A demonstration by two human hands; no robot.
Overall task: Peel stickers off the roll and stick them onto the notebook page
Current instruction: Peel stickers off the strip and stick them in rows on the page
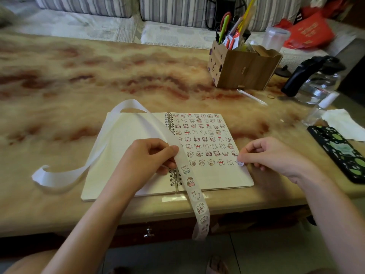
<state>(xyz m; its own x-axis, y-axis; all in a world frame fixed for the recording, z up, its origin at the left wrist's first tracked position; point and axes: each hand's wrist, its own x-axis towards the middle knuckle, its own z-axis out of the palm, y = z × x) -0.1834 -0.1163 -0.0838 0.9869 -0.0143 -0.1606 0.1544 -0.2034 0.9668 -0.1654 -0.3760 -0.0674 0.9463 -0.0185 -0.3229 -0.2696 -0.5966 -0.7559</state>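
Note:
An open spiral notebook [126, 135] lies on the marble table, its right page [227, 177] covered with rows of small animal stickers. My left hand [146, 159] pinches the white sticker strip [189, 180] over the spiral binding. The strip's used backing loops away to the left, while its stickered end hangs over the table's front edge. My right hand [272, 155] pinches a single round sticker [240, 162] at the right end of the lowest sticker row, at the page's edge.
A wooden organiser [243, 70] with scissors and pens stands at the back right. Beside it are a glass kettle [316, 82], a small bottle [324, 107], a tissue [343, 123] and a phone [343, 153]. A drawer knob [148, 232] shows below the table edge.

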